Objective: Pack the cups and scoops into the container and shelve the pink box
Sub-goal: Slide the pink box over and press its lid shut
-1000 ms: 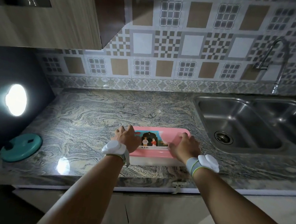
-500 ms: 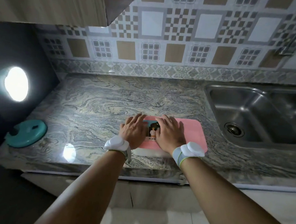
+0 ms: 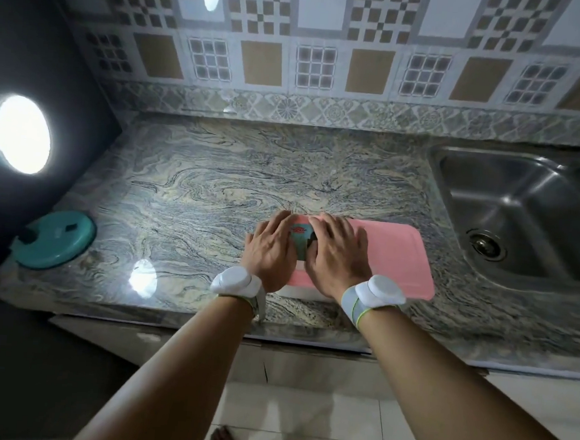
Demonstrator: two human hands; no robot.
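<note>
2 hands lie flat on the pink box (image 3: 395,258), and I read the counter left to right. At 9 o'clock a round lamp (image 3: 21,134) glares, its teal base (image 3: 55,239) resting on the marble counter (image 3: 198,186). At centre my left hand (image 3: 271,249) lies palm down on the lid's left end, fingers extended and close together, gripping nothing. My right hand (image 3: 339,257) lies just beside it, fingers spread flat on the lid. The box sits near the counter's front edge. At 3 o'clock is the steel sink (image 3: 522,215).
</note>
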